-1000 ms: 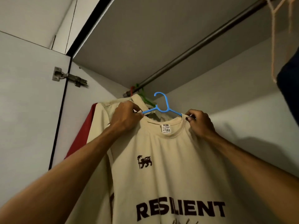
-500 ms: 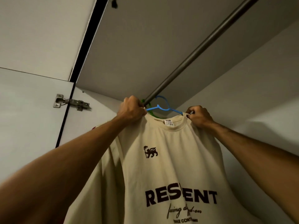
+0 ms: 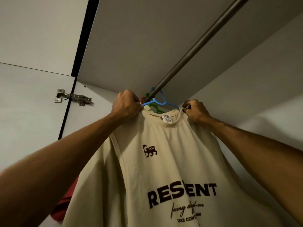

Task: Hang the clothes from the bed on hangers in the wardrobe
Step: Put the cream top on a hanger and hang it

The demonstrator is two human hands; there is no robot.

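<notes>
blue plastic hanger (image 3: 162, 102) now meets the dark metal rod (image 3: 196, 45); your left hand (image 3: 127, 104) and right hand (image 3: 195, 110) grip the beige printed t-shirt (image 3: 164, 161).

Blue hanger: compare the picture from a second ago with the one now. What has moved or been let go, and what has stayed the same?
The blue hanger carrying the T-shirt rose from below the rail until its hook reached it. Nothing was let go: the left hand and right hand still grip the shirt's shoulders at the hanger's ends. The green hanger stays on the rail.
</notes>
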